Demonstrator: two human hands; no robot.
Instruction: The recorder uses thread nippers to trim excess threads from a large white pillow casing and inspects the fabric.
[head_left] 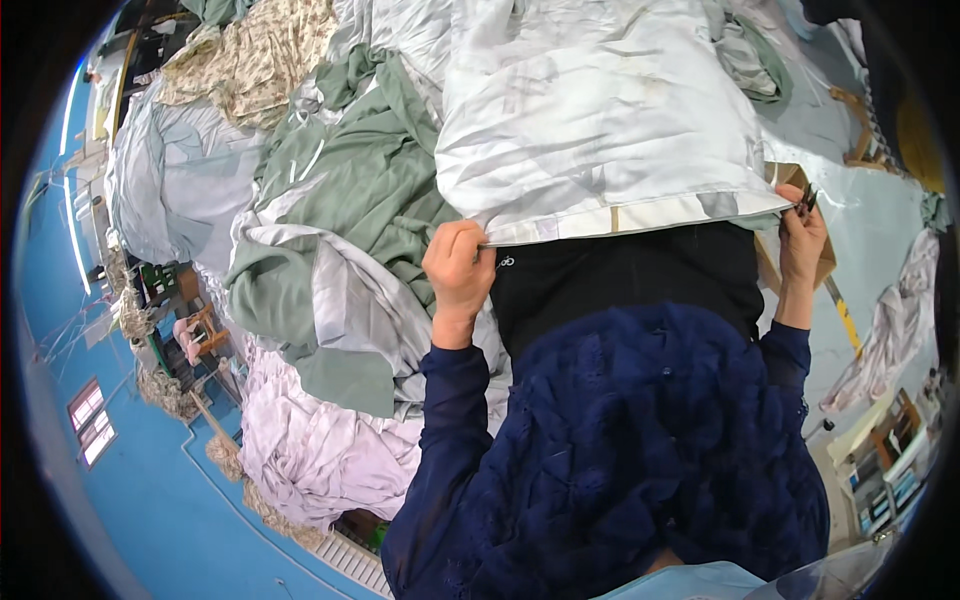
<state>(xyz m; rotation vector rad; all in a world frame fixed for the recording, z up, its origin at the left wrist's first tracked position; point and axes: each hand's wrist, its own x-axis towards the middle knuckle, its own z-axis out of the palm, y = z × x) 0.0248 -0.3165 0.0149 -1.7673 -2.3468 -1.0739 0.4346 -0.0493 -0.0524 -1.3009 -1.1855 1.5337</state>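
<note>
A wide piece of white fabric (600,120) is spread in front of me, its hemmed near edge stretched across my lap. My left hand (460,268) is closed in a pinch on the left corner of that edge. At the right corner, my right hand (803,240) pinches the same edge between thumb and fingers. A small dark tool (807,203), which looks like thread snips, sticks out of my right hand; its handle is mostly hidden. The hem shows a tan mark and a grey patch.
Crumpled green fabric (350,170) lies left of the white piece, with pale pink fabric (320,450) below it. Floral cloth (260,60) is heaped at the far left. Beside my right hand stands a cardboard box (825,262). Whitish cloth (890,320) hangs farther right.
</note>
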